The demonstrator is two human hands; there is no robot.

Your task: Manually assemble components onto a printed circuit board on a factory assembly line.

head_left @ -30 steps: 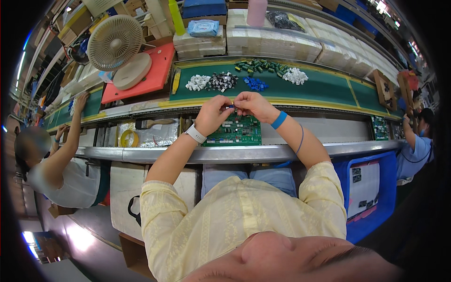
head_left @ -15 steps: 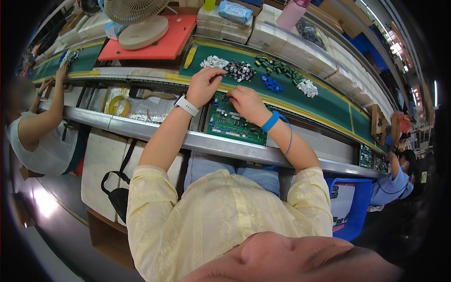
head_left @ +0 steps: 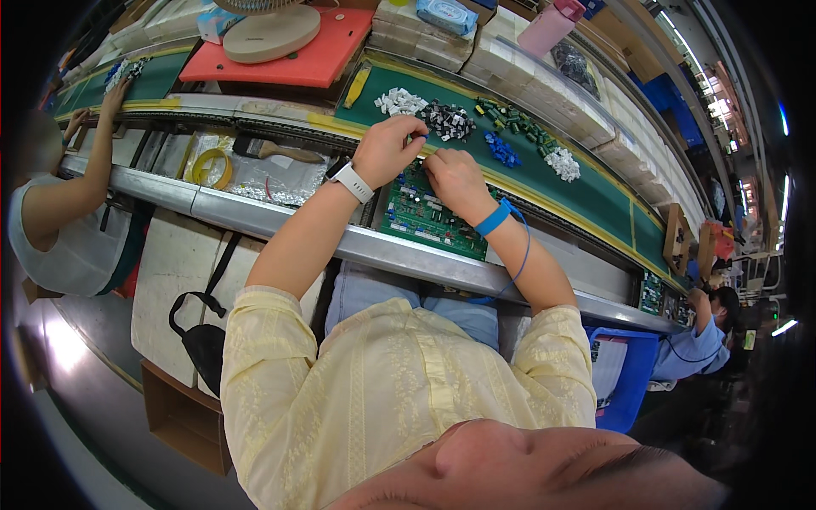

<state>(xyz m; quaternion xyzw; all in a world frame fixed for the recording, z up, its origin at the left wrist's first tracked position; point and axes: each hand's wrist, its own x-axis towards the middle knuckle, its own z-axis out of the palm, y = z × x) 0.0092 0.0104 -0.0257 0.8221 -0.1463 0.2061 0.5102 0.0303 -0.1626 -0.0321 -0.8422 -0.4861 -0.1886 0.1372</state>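
Observation:
My left hand (head_left: 387, 156), with a white-banded watch on its wrist, is above the far left corner of a green circuit board (head_left: 435, 228). Its fingertips are pinched together beside a pile of black and grey components (head_left: 448, 121); a small dark bit shows at them, too small to name. Over the board's far edge, my right hand (head_left: 459, 180) has its fingers curled down, hiding what they touch. A blue strap with a cord circles that wrist. Small white, blue and black parts stand on the board.
Beyond the board, a green belt (head_left: 595, 200) carries white parts (head_left: 399, 102), blue parts (head_left: 501, 150) and green parts (head_left: 520, 123). A tape roll (head_left: 212, 169) and a brush (head_left: 285, 152) lie left. A metal rail (head_left: 408, 256) runs in front. Co-workers sit at both sides.
The whole view has shifted slightly. My left hand has come a little nearer to me and toward my right hand, its fingertips now pinched. My right hand stays over the board's far edge.

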